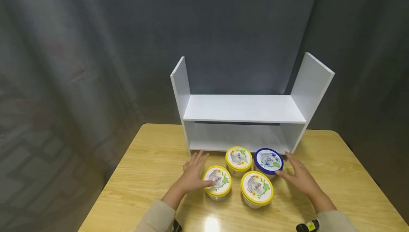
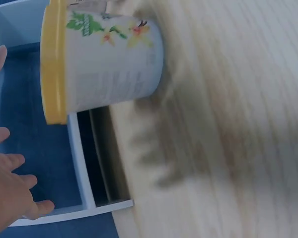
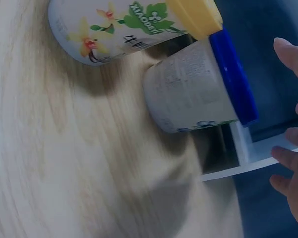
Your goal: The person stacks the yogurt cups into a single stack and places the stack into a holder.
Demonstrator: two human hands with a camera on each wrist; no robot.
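Observation:
Three tubs with yellow lids and one tub with a blue lid (image 1: 269, 160) stand upright in a group on the table. My left hand (image 1: 193, 175) spreads its fingers beside the leftmost yellow-lidded tub (image 1: 220, 181), the thumb over the lid's edge; contact cannot be told. In the left wrist view, fingers (image 2: 10, 161) stand apart from a yellow-lidded tub (image 2: 109, 64). To the right of the blue-lidded tub, my right hand (image 1: 300, 177) is held with thumb and fingers apart, the thumb near its lid. The other yellow-lidded tubs are at the back (image 1: 238, 158) and front (image 1: 256, 188).
Behind the tubs, a white two-tier shelf (image 1: 244, 108) with tall side panels stands on the wooden table (image 1: 153, 154). Its lower level sits just past the back tubs. Dark grey curtains (image 1: 236, 29) hang behind and at both sides.

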